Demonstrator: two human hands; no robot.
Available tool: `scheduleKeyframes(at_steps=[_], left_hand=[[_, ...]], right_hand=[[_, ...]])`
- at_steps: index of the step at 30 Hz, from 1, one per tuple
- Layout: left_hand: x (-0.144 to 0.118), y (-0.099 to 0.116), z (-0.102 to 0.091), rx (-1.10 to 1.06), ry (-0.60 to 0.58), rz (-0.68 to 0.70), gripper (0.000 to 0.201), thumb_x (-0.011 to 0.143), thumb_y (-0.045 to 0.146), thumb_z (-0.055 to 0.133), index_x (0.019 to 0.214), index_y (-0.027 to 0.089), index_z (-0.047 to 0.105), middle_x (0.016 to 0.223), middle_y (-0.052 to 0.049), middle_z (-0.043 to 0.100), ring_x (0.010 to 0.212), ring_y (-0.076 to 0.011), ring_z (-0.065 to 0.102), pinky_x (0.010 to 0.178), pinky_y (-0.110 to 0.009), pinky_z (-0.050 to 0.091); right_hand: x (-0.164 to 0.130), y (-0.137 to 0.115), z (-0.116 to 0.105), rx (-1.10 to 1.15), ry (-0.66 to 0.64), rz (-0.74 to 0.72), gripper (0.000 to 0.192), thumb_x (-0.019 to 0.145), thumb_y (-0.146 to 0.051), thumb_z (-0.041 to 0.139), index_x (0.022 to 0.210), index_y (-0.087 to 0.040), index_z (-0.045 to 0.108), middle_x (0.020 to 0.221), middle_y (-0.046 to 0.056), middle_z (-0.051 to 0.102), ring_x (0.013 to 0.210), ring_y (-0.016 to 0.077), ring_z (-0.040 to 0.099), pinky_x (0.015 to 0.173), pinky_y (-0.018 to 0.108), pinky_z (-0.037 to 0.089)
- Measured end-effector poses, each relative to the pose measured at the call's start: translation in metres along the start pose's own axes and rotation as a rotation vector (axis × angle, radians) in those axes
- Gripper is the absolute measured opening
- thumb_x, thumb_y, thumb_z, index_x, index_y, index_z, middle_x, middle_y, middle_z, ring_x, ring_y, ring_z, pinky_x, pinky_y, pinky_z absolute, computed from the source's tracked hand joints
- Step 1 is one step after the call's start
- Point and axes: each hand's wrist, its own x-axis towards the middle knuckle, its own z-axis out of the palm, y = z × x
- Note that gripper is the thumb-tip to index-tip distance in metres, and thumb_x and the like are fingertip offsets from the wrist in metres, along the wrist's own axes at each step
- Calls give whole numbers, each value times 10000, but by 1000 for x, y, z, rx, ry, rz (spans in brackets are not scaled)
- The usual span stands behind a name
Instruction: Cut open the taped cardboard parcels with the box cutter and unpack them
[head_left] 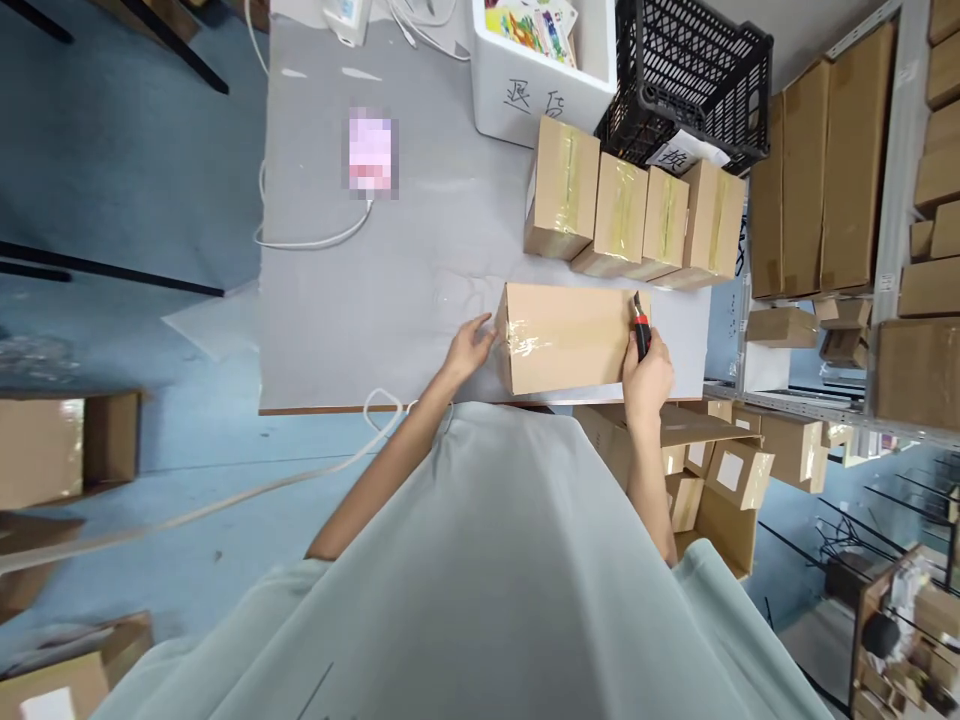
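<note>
A long brown cardboard box (574,340) lies on its side along the front edge of the grey table, with shiny clear tape at its left end. My right hand (646,380) is closed around a black and red utility knife (642,332) at the box's right end. The knife's tip points away from me, over the cardboard. Beside the box's left end is my left hand (471,348), its fingers apart and holding nothing. Whether its fingertips touch the box I cannot tell.
Several taped cartons (621,210) stand in a row behind the box. Behind them are a white bin (544,95) with colourful packets and a black plastic crate (690,80). A cable runs to a blurred pink device (371,150). An open carton (724,530) stands below, right.
</note>
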Motion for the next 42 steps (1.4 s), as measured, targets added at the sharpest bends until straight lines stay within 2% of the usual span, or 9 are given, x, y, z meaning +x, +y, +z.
scheduleKeyframes(at_steps=[6, 10, 13, 17, 20, 25, 29, 36, 42], left_hand=[[2, 84, -46, -153, 71, 232, 594, 1076, 644, 632, 1504, 251, 756, 1582, -130, 729, 1497, -312, 675, 1279, -500, 562], [14, 114, -56, -160, -29, 195, 513, 984, 541, 764, 1384, 225, 829, 1419, -101, 816, 1321, -303, 758, 1258, -484, 585], [17, 113, -59, -223, -84, 175, 539, 960, 555, 797, 1368, 204, 843, 1402, -113, 820, 1284, -305, 778, 1234, -472, 611], [16, 110, -62, -288, -129, 191, 599, 958, 612, 807, 1381, 190, 840, 1434, -128, 800, 1292, -318, 786, 1221, -493, 633], [16, 110, -62, -314, -146, 209, 650, 960, 666, 794, 1380, 173, 841, 1410, -141, 796, 1289, -325, 785, 1215, -505, 640], [16, 108, -57, -349, -133, 212, 636, 956, 658, 799, 1369, 177, 850, 1411, -142, 796, 1286, -322, 789, 1212, -496, 646], [16, 106, -55, -350, -124, 212, 575, 961, 591, 801, 1376, 196, 851, 1421, -128, 795, 1284, -317, 793, 1206, -496, 653], [13, 107, -53, -334, -106, 193, 512, 968, 517, 792, 1363, 195, 852, 1368, -110, 806, 1259, -308, 796, 1167, -479, 681], [9, 111, -45, -303, -9, 190, 494, 985, 477, 754, 1371, 186, 851, 1342, -102, 826, 1243, -297, 802, 1166, -476, 682]], right_hand=[[1, -4, 10, 40, 59, 75, 613, 1159, -488, 476, 1589, -85, 643, 1388, 263, 799, 1288, 379, 782, 1106, 497, 606], [-3, -9, -6, 108, 94, 89, 553, 1130, -448, 522, 1539, -106, 671, 1430, 268, 747, 1356, 370, 741, 1145, 499, 592], [-33, -28, -19, 142, 104, 15, 625, 1162, -408, 465, 1712, -116, 515, 1538, 279, 669, 1391, 334, 724, 1134, 470, 607], [-93, -70, -29, 259, -281, -128, 728, 1234, -432, 333, 1893, -198, 134, 1375, 176, 780, 984, 239, 832, 884, 376, 683], [-121, -99, -29, 439, -448, -188, 674, 1224, -426, 392, 1869, -259, 292, 1298, 106, 840, 815, 199, 832, 827, 350, 701], [-127, -121, -29, 449, -335, -208, 552, 1189, -327, 445, 1707, -266, 626, 1443, 103, 838, 1091, 242, 873, 1031, 368, 688], [-127, -130, -40, 271, -336, -251, 574, 1193, -240, 432, 1744, -280, 587, 1505, 95, 815, 1287, 255, 825, 1104, 351, 640], [-126, -184, -62, -287, -526, -165, 666, 1205, -192, 409, 1863, -288, 369, 1313, 157, 825, 1064, 263, 854, 964, 353, 659], [-129, -202, -74, -438, -574, -217, 719, 1161, -94, 416, 1856, -274, 374, 1296, 186, 808, 1024, 255, 864, 911, 355, 692]])
